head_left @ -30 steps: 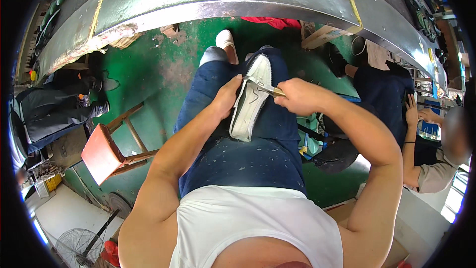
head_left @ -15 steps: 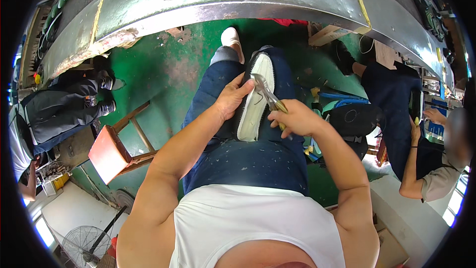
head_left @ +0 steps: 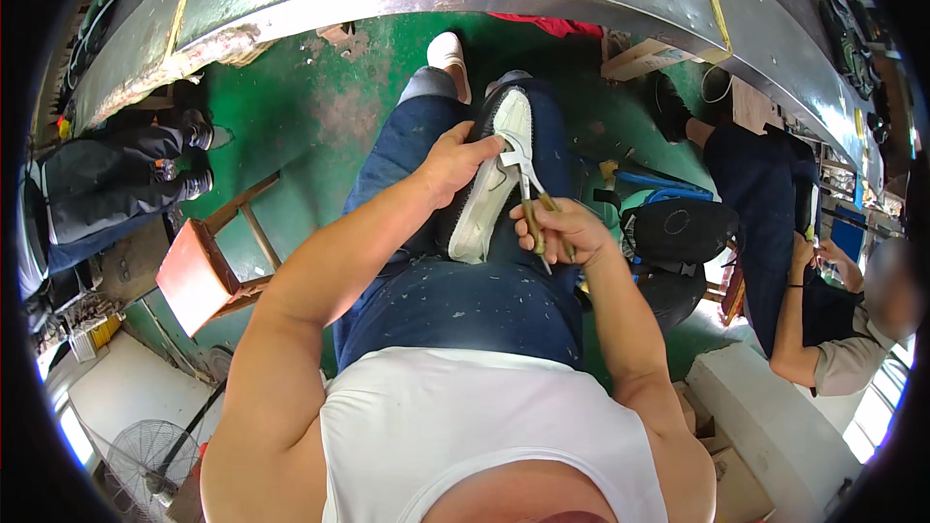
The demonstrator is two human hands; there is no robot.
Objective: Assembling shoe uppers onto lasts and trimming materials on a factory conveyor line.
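Note:
A shoe (head_left: 477, 223) lies bottom up along my thighs, its underside cream-white with a dark stitched-looking edge. My left hand (head_left: 453, 167) is closed on its left side, the thumb reaching over the underside near the pincers' head. In my right hand (head_left: 567, 230) are metal pincers (head_left: 527, 182) with yellowish handles. Their handles stand apart, and the head is over the shoe's underside beside my left thumb. Whether the jaws bite on anything is too small to tell. A thin dark curved line shows on the underside below the head.
A metal-topped bench (head_left: 387, 2) runs across ahead of my knees. On the left is a stool with a reddish seat (head_left: 199, 276); a black bag (head_left: 683, 235) is at my right. Another person (head_left: 838, 329) sits on the far right, and a fan (head_left: 155, 460) stands lower left.
The pincers have turned more upright and their handles have spread apart. My right hand has shifted its hold on them. My left hand still grips the shoe, and the whole view has shifted slightly.

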